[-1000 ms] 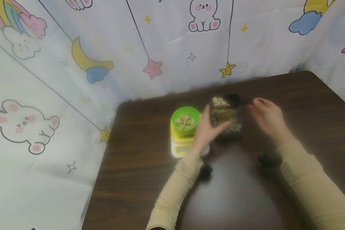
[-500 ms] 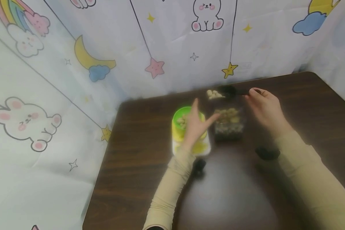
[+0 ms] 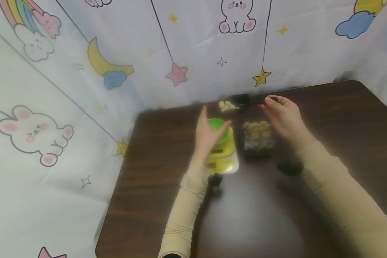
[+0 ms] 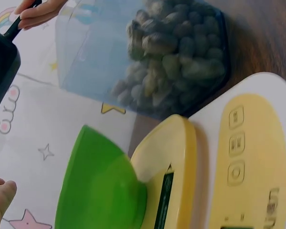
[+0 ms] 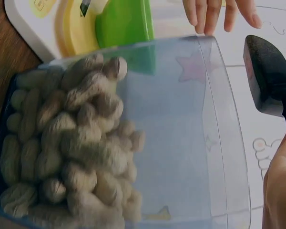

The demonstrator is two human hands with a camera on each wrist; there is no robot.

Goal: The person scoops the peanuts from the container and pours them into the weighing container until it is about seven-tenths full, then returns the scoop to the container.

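My right hand [image 3: 285, 120] grips the handle of a black scoop [image 3: 242, 101] loaded with peanuts [image 3: 227, 106]. The scoop is raised above the table, behind and slightly right of a green bowl [image 3: 216, 124]. That bowl sits on a yellow and white kitchen scale [image 3: 224, 165]. My left hand [image 3: 204, 138], thumb spread from the other fingers, is held over the bowl's left side and partly hides it. It holds nothing. A clear box [image 5: 181, 119] partly filled with unshelled peanuts [image 5: 81, 138] stands right of the scale. The bowl's contents are hidden now.
The dark wooden table [image 3: 142, 186] ends at a printed cloth wall [image 3: 193, 46] behind and to the left. Scale and box stand close together. Black wrist-worn pieces [image 3: 290, 167] show below the right hand.
The loaded scoop has risen from the box and moved left with my right hand. My left hand has moved left, from beside the box to over the bowl.
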